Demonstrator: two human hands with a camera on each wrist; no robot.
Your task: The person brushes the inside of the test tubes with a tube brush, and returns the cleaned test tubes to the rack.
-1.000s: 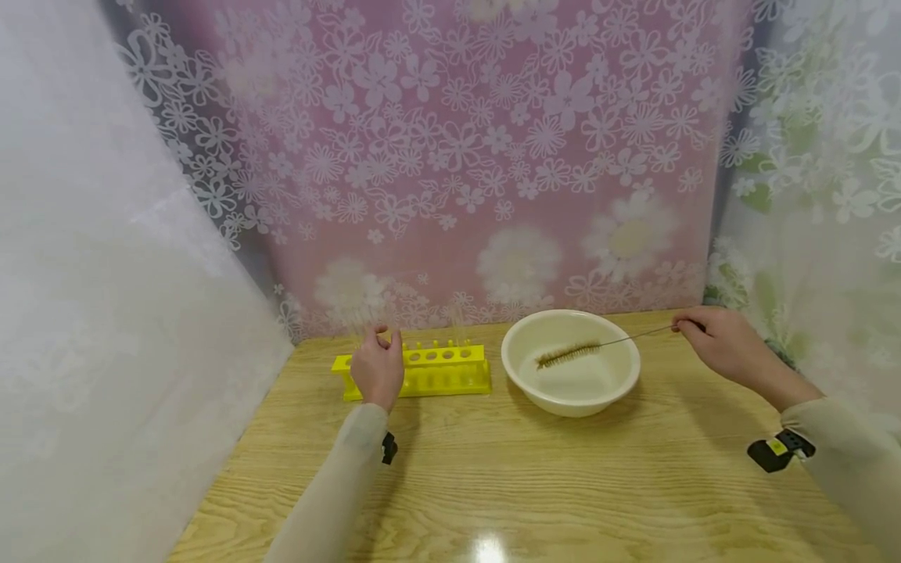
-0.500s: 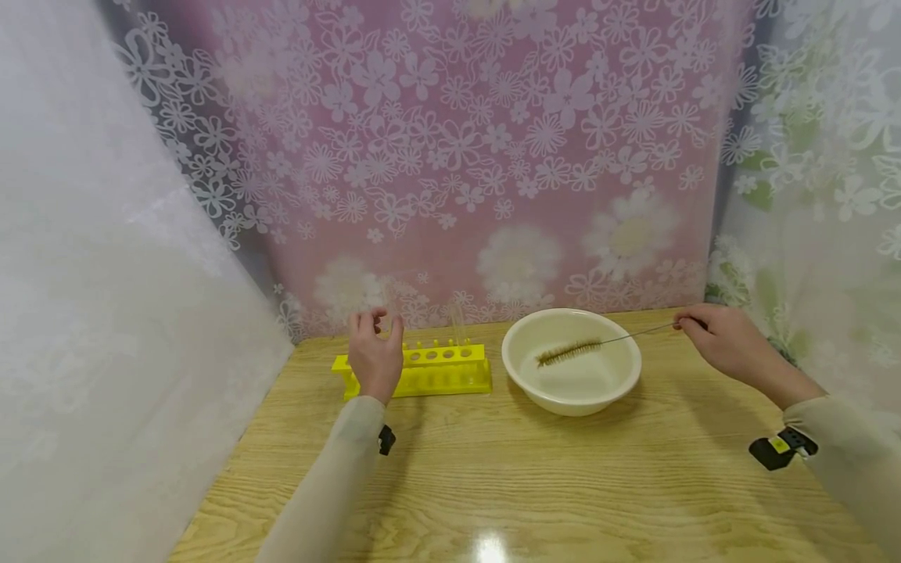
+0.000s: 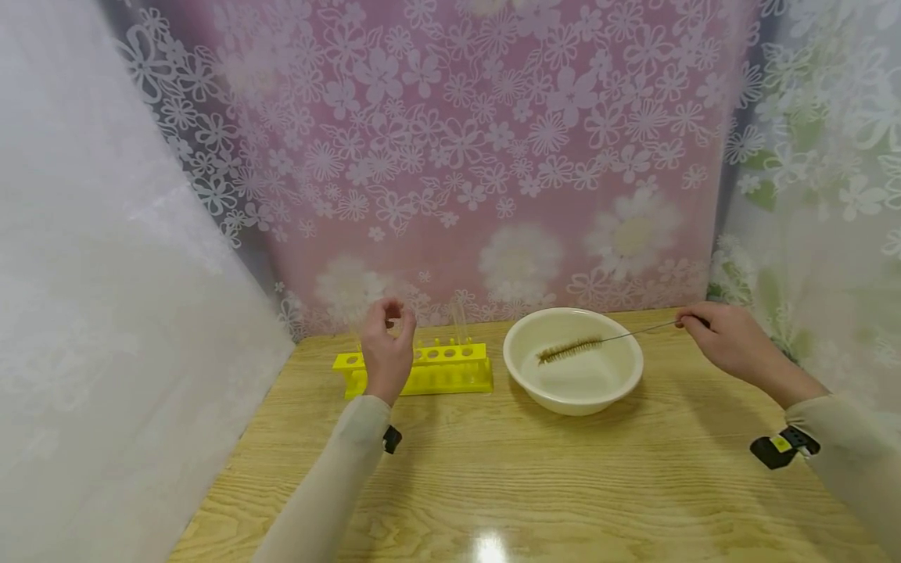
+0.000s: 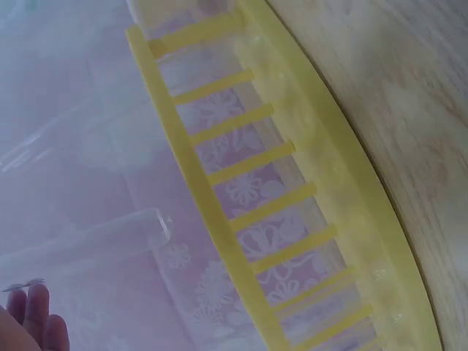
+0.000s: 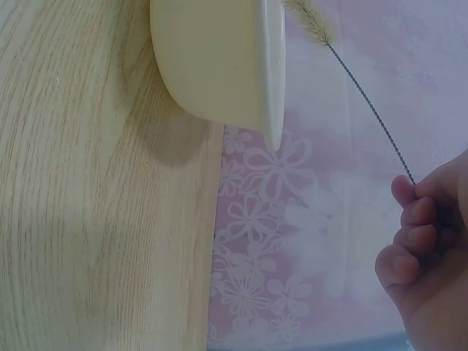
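Observation:
Above the yellow rack [image 3: 450, 383], my left hand [image 3: 387, 352] is raised with thumb and fingertips drawn together. In the left wrist view, a clear test tube [image 4: 110, 238] hangs clear of the rack [image 4: 219, 227], its rounded end towards the rack and its other end running out of frame beside my left hand [image 4: 33, 322]; the grip itself is hidden. My right hand [image 3: 732, 344] pinches the wire end of a bristle brush [image 3: 570, 351], whose bristles lie over the cream basin [image 3: 517, 375]. The right wrist view shows my right hand [image 5: 431, 256] gripping the twisted wire [image 5: 373, 110].
Clear tubes [image 3: 460, 322] stand in the rack's right end, and others rise faintly at its left end. The wooden table [image 3: 535, 485] runs up to a pink flowered curtain [image 3: 457, 195] behind. White sheeting [image 3: 127, 297] hangs on the left, flowered sheeting [image 3: 831, 234] on the right.
My left hand has risen and shifted right over the rack, and its fingers, spread apart half a second ago, have come together. My right hand and the brush have hardly moved.

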